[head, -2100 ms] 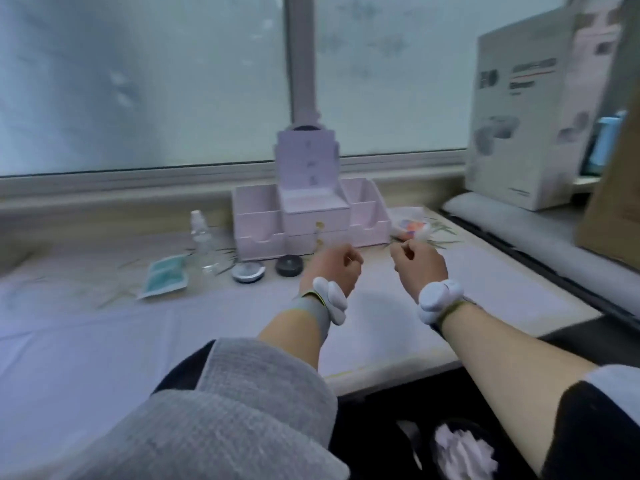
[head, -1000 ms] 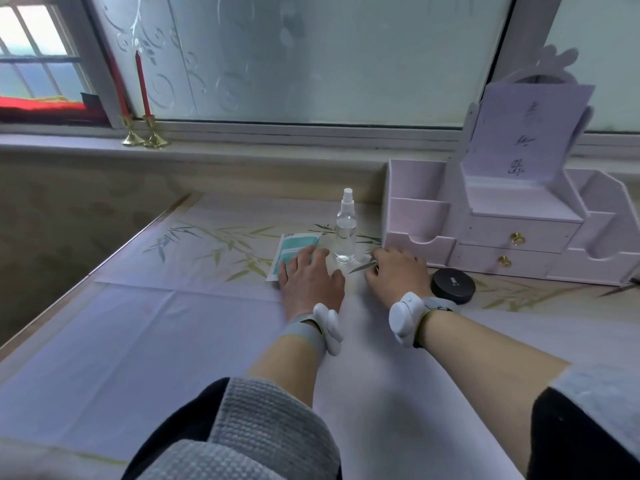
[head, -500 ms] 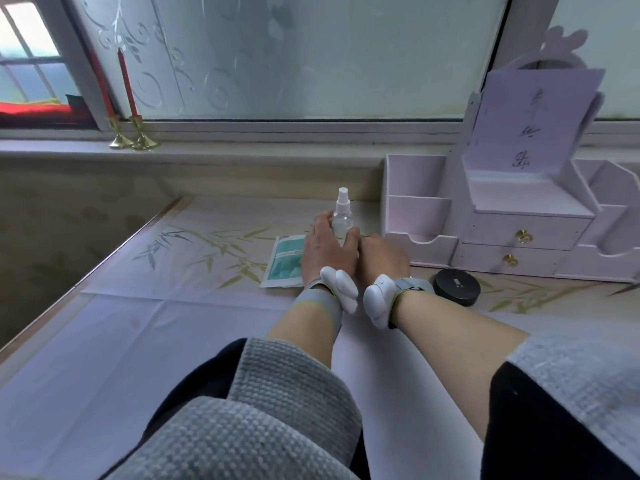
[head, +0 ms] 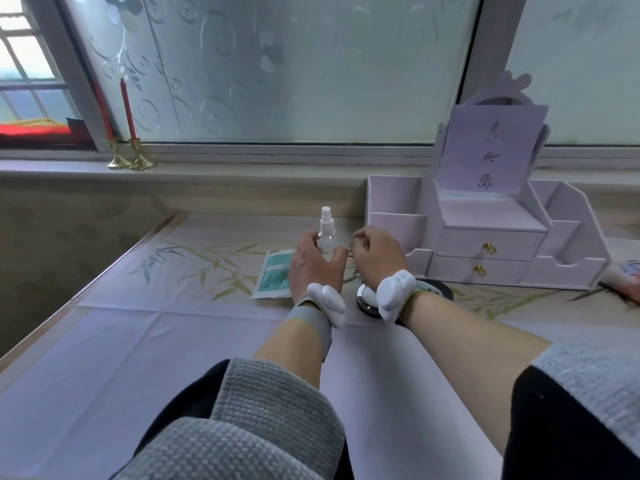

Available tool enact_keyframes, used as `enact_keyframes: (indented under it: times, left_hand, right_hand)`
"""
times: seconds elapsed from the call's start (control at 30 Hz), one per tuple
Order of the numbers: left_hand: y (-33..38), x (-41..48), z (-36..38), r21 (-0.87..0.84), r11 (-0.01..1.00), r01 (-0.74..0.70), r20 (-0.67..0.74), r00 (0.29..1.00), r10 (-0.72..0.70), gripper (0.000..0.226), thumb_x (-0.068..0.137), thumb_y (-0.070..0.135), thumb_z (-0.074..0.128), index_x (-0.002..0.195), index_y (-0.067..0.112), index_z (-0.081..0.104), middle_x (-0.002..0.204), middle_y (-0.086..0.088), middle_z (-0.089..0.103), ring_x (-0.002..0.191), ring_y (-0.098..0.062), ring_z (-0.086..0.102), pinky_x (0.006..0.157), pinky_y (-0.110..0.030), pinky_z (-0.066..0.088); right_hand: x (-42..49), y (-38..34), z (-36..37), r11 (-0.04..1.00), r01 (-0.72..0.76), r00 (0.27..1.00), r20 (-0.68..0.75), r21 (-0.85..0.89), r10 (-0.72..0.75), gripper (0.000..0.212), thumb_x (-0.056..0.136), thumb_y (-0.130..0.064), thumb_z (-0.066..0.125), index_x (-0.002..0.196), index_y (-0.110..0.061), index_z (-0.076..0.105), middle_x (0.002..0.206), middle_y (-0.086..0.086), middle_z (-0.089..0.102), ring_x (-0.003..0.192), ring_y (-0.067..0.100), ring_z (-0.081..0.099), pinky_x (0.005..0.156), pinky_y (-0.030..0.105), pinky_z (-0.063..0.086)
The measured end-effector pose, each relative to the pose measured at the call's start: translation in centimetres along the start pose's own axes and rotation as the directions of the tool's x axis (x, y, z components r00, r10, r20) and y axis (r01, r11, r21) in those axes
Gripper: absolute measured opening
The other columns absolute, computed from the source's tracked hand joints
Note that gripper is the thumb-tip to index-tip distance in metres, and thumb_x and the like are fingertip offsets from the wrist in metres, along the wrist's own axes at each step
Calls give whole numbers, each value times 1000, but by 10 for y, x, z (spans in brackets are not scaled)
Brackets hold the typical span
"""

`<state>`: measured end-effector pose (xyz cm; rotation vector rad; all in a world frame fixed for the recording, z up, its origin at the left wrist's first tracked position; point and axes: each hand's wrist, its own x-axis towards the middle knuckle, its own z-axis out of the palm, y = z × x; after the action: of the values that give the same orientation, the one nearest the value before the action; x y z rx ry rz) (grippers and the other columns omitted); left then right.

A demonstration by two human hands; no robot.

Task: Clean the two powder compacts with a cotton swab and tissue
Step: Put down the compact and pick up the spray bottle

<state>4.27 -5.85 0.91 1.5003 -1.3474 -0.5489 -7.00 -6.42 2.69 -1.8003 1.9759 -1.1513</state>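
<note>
My left hand (head: 311, 268) grips a small clear spray bottle (head: 326, 233) standing on the table mat. Right beside it, my right hand (head: 379, 256) has its fingers curled and pinches a thin cotton swab (head: 350, 252), most of it hidden. A silver powder compact (head: 364, 301) lies shut just below my right wrist, partly covered by it. A black powder compact (head: 440, 291) lies behind that wrist. A teal tissue pack (head: 275, 275) lies flat to the left of my left hand.
A lilac desk organizer (head: 485, 244) with two drawers stands at the back right against the window ledge. Two red candles (head: 126, 109) in brass holders stand on the ledge at the left. A small packet (head: 623, 277) shows at the right edge.
My left hand has wrapped round the spray bottle. My right hand has lifted off the mat beside it, and the silver compact now shows below my right wrist.
</note>
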Motion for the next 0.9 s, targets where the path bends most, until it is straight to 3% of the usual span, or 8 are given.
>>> enact_keyframes:
  times: [0.1,0.17,0.23,0.33,0.5,0.63,0.9]
  left_hand:
    - [8,-15,-3,14,999,-28,16,999,28,28,83,38,66,106,27,54,99,5,66,93,-23,60,81,-38,49]
    - [12,-21,-5,37,999,-40,37,999,39,30,84,40,66,109,26,55,101,3,67,95,-24,60,82,-39,49]
    - [16,-26,-7,52,997,-54,49,997,51,32,85,43,66,109,26,55,103,2,67,96,-24,60,81,-38,48]
    - [22,-32,-12,77,994,-71,53,996,67,29,87,43,65,106,26,53,104,2,66,97,-24,59,78,-36,45]
    - [32,-42,-18,79,992,-99,66,993,94,32,83,42,67,108,28,54,106,4,67,99,-23,60,80,-36,47]
    - [31,-45,-25,78,992,-94,79,993,88,36,82,42,69,113,29,56,109,4,67,103,-24,60,79,-34,47]
    - [28,-48,-37,126,990,-70,88,994,59,39,83,36,70,119,28,56,115,0,68,103,-27,61,78,-32,46]
  right_hand:
    - [0,-12,-17,964,-70,994,-64,255,89,25,92,-22,54,114,-17,64,102,5,66,98,26,63,82,25,43]
    - [-2,-23,-29,867,-142,980,-59,478,192,24,85,-31,67,105,-20,60,90,1,66,86,29,69,75,42,58]
    - [-4,-28,-38,816,-127,982,-44,564,183,24,82,-36,73,96,-21,61,91,2,69,82,28,71,66,49,61]
    - [-10,-35,-48,818,-37,997,-30,574,66,3,90,-23,69,92,-24,67,95,5,69,84,27,71,61,44,62]
    - [-10,-41,-60,812,20,1000,-7,583,-20,14,92,-9,65,100,-20,66,94,8,66,81,29,69,66,43,62]
    - [-14,-48,-67,782,27,1000,-29,623,-12,25,87,-3,71,108,-13,61,97,9,67,91,29,68,71,45,62]
    - [-22,-60,-59,900,96,995,-9,426,-101,12,84,-13,72,81,-25,74,80,-1,74,79,18,71,84,40,59]
